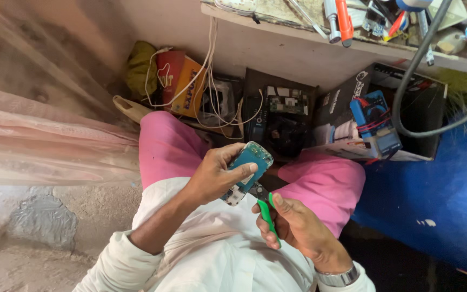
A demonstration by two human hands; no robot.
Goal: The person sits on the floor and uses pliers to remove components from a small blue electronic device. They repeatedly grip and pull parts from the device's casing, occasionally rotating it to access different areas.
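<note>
My left hand grips a small opened phone with a teal inner frame and bare circuit board at its lower end, held over my lap. My right hand holds green-handled pliers just below the phone, their dark tips pointing up at the phone's lower end. Whether the tips touch the board I cannot tell. I sit with pink trousers and a white shirt.
A shelf under the workbench holds circuit boards, white cables, red and orange boxes and a blue device in a dark carton. A grey hose hangs at right. Pens and tools lie on the bench top.
</note>
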